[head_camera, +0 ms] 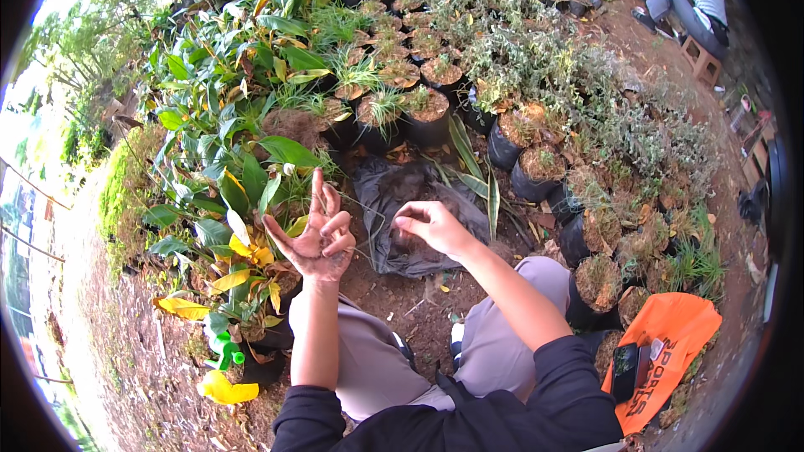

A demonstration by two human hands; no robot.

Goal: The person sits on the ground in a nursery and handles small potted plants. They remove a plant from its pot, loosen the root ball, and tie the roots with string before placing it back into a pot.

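My left hand (pixel 319 235) is raised with the palm turned up, index finger and thumb stretched out and the other fingers partly curled. Dark soil marks its skin. To its right, my right hand (pixel 433 229) has thumb and forefinger brought together. A thin pale strand (pixel 364 208) seems to run between the hands; whether the fingers grip it is too fine to tell. Beneath and beyond the right hand, a black plastic sheet or bag (pixel 402 257) lies on the soil with dark, loose material (pixel 411 191) on it.
Leafy plants (pixel 232 188) crowd the left; black grow bags (pixel 427 125) stand ahead and right. A green spray head (pixel 223 351) and yellow object (pixel 227 388) lie lower left. An orange bag (pixel 678 333) carries a phone (pixel 625 370). Another person (pixel 688 3) sits far right.
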